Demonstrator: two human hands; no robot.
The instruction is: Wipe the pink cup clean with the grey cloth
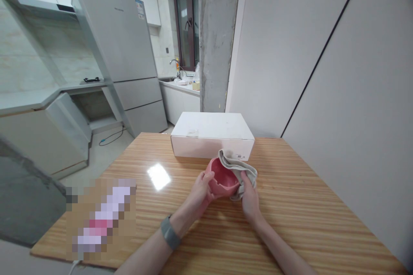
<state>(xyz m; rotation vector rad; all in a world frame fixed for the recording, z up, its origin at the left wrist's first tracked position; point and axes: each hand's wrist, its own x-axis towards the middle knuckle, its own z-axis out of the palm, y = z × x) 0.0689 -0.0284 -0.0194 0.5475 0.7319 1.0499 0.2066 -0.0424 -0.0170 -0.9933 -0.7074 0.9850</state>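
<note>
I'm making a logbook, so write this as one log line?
left hand: holds pink bowl | right hand: holds pale cloth against bowl | white box: on table

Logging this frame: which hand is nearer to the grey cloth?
Right. The right hand holds the grey cloth at the right side of the pink bowl; the left hand grips the bowl's left side, apart from the cloth.
</note>
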